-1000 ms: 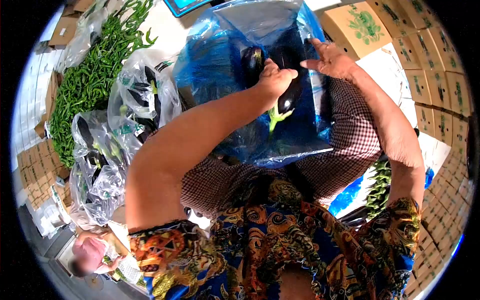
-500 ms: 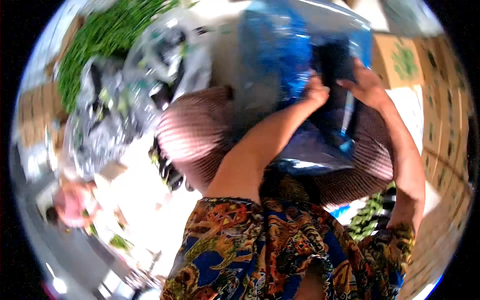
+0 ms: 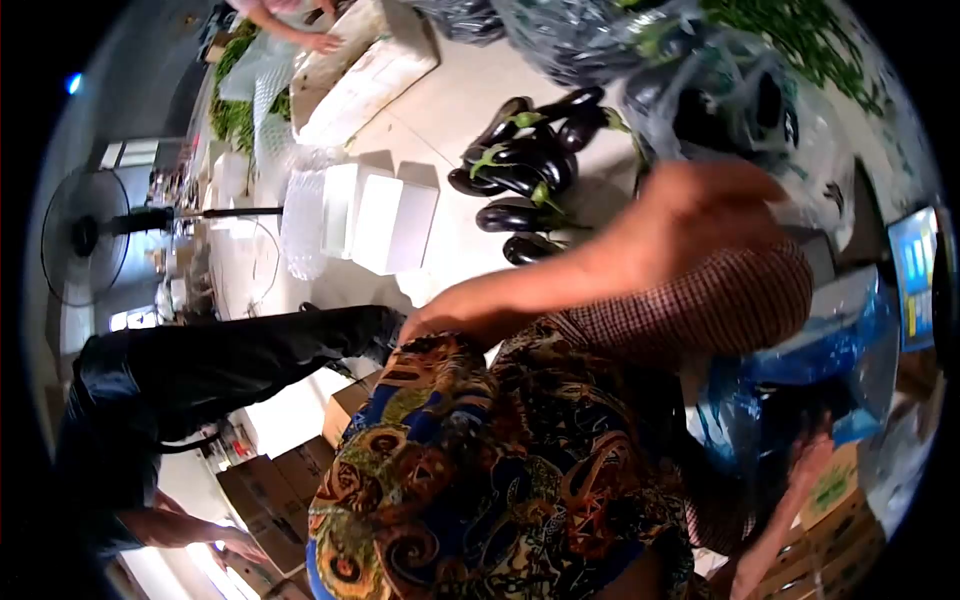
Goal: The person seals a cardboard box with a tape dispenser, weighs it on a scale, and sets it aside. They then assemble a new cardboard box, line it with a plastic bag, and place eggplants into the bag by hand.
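Observation:
My left hand (image 3: 705,205), smeared by motion, is over my left knee, beside a clear plastic bag (image 3: 735,100) with eggplants in it. Its fingers cannot be made out. Between it and the white boxes lies a pile of glossy dark eggplants (image 3: 525,165) with green caps on the pale floor. Down at the right, my right hand (image 3: 812,455) grips the near side of a blue plastic bag (image 3: 860,370) resting by my lap. Something dark shows inside that bag's opening.
White boxes (image 3: 390,225) and a foam crate (image 3: 375,75) stand left of the eggplants; another person's hand (image 3: 322,42) touches the crate. A second person in dark trousers (image 3: 230,370) reaches to cardboard boxes (image 3: 270,500). A lit screen (image 3: 915,275) is at right, a fan (image 3: 88,237) far left.
The view has swung to the left, bringing the eggplant pile and other people into sight. My left hand has left the blue bag and moved toward the eggplants; my right hand stays at the bag.

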`<state>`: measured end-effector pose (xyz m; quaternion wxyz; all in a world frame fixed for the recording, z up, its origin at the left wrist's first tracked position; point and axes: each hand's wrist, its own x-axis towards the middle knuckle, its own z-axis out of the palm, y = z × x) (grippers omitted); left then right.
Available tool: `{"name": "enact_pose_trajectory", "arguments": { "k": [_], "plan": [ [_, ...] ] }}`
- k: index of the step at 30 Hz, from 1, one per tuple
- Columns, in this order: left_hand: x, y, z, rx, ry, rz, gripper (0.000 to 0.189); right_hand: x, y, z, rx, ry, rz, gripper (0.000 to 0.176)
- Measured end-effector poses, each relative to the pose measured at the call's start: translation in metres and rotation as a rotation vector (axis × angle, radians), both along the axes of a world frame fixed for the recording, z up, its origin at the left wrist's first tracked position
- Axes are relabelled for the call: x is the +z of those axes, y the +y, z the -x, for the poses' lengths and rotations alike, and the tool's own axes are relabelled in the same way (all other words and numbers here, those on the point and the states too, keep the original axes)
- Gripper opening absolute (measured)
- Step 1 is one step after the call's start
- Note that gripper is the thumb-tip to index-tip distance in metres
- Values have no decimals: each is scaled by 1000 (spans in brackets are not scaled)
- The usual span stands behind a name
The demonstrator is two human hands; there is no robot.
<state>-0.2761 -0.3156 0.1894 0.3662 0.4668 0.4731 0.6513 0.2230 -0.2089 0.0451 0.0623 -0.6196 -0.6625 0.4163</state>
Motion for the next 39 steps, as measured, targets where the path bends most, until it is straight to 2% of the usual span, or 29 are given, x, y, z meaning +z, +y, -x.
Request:
{"name": "enact_pose_trajectory", "arguments": {
  "k": [1, 2, 3, 4, 6, 8, 9, 10, 11, 12, 13, 18, 19, 21, 23, 25, 28, 29, 31, 32, 36, 39],
  "plan": [
    [-19, -7, 30, 97, 4, 68, 14, -6, -2, 0, -81, 205, 180, 53],
    [-52, -17, 69, 150, 242, 239, 17, -11, -5, 0, -186, 387, 363, 57],
    [-84, -30, 96, 203, 241, 336, 27, -21, -1, -5, -128, 319, 427, 63],
    [-115, -45, 121, 280, 349, 530, 41, -25, 2, -2, -41, 278, 445, 64],
    [-179, -75, 168, 350, 905, 519, 59, -29, 7, -1, 159, 224, 426, 63],
    [-218, -96, 203, 286, 1100, 708, 78, -44, 4, -23, 439, 57, 122, 57],
    [-235, -99, 219, 224, 1095, 899, 83, -46, 1, -38, 646, -135, -85, 54],
    [-218, -96, 218, 219, 1100, 1123, 87, -49, -1, -51, 820, -333, -321, 52],
    [-228, -100, 230, 172, 1100, 1161, 93, -47, -1, -47, 1030, -567, -482, 52],
    [-246, -107, 241, 150, 1150, 1158, 96, -49, -8, -48, 437, -118, 44, 52],
    [-253, -106, 247, 65, 1115, 1278, 97, -48, -13, -30, 266, -54, 177, 52],
    [-291, -110, 258, 106, 1462, 1260, 72, -26, -29, 17, 298, -143, 222, 52],
    [-287, -107, 256, 66, 1432, 1291, 68, -23, -31, 20, 308, -156, 223, 52],
    [-293, -113, 263, 189, 1251, 1185, 69, -18, -34, 25, 318, -174, 223, 53],
    [-293, -114, 267, 104, 1124, 1267, 77, -11, -35, 27, 337, -193, 222, 53],
    [-281, -118, 267, 87, 915, 1218, 69, -7, -35, 31, 354, -214, 220, 53],
    [-300, -151, 284, 321, -5, 982, 72, -5, -32, 41, 391, -240, 219, 54],
    [-232, -137, 243, 552, -235, 957, 60, -3, -31, 45, 406, -247, 218, 54],
    [-208, -141, 242, 331, -654, 738, 47, 1, -29, 52, 433, -261, 210, 55],
    [-207, -144, 243, 244, -673, 669, 42, 4, -29, 57, 450, -270, 206, 55],
    [-189, -130, 229, 79, -984, 513, 54, 17, -26, 80, 518, -298, 167, 57],
    [-176, -113, 219, -125, -1177, 407, 55, 43, -34, 113, 534, -303, 47, 54]
  ]
}}
